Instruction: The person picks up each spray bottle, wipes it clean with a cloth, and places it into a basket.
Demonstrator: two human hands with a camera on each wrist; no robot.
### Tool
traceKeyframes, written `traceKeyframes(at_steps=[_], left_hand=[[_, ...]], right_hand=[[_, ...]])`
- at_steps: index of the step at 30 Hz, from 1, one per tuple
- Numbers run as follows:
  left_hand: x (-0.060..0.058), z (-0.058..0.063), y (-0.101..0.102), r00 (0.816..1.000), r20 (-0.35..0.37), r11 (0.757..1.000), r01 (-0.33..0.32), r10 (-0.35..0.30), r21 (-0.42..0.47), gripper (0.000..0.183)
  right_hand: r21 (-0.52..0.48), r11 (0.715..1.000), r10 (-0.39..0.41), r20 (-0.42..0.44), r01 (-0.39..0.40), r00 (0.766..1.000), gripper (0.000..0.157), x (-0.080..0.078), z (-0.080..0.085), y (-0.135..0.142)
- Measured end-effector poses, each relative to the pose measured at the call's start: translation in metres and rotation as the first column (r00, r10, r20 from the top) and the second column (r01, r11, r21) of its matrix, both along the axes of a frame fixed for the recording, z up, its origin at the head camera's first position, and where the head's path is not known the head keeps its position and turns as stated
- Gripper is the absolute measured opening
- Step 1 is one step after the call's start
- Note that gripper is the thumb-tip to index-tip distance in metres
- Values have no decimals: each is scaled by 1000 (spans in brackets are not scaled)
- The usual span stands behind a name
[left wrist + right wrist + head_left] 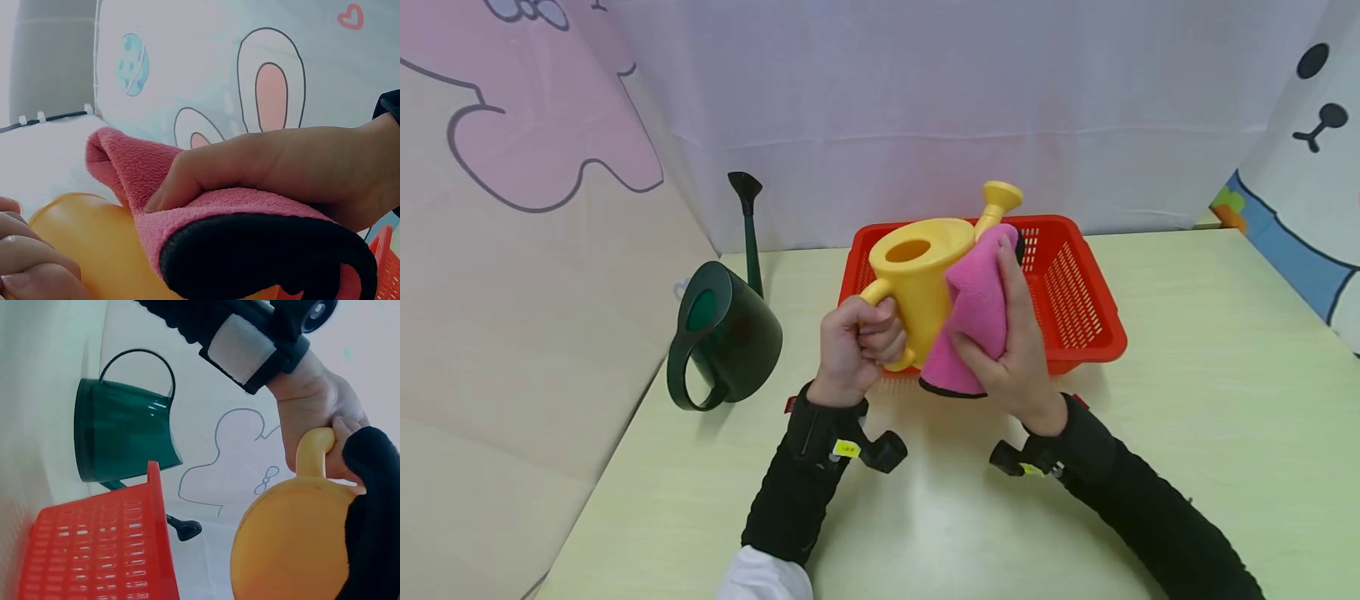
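In the head view a yellow watering can (925, 275) is held up in front of a red basket, its spout pointing away to the right. My left hand (861, 346) grips the can's handle with curled fingers. My right hand (1018, 358) holds a folded pink cloth (977, 308) with a black edge against the can's right side, thumb and fingers bent around the cloth. The left wrist view shows the cloth (147, 169) touching the can's yellow wall (94, 231). From the right wrist, the can's underside (294, 544) faces the camera, and the cloth's black edge covers part of it.
The red plastic basket (1093, 325) with slotted walls stands at the table's back, behind the can. To the left a dark green watering can (748, 342) stands on the pale table (1210, 400). Printed curtains (925, 108) hang behind and beside the table.
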State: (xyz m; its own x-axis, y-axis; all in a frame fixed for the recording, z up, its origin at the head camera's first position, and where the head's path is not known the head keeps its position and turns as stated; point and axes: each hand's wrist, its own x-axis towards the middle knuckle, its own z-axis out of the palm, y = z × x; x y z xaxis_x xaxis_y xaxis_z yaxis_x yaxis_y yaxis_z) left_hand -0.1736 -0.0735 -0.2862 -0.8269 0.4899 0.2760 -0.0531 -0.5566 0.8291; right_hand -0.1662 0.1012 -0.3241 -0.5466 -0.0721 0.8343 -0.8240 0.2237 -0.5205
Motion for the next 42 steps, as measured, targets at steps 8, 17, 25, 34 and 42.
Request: traceKeyframes(at_steps=[8, 17, 25, 34, 42], left_hand=[[0, 2, -1, 1000, 4, 1000, -14, 14, 4, 25], [0, 1, -2, 1000, -12, 1000, -29, 29, -1, 27], [3, 1, -2, 987, 80, 990, -135, 138, -44, 29], [4, 1, -4, 994, 35, 994, -106, 107, -24, 30], [4, 1, -7, 994, -47, 995, -96, 96, 11, 28]], right_hand=[[-20, 999, 36, 25, -35, 999, 79, 0, -2, 0], [173, 943, -228, -279, 283, 933, 71, 1, -13, -11], [276, 822, -336, -469, 497, 817, 71, 7, -28, -22], [227, 895, -277, -393, 385, 877, 69, 2, -23, -19], [47, 998, -33, -157, 40, 987, 75, -5, -17, -12]])
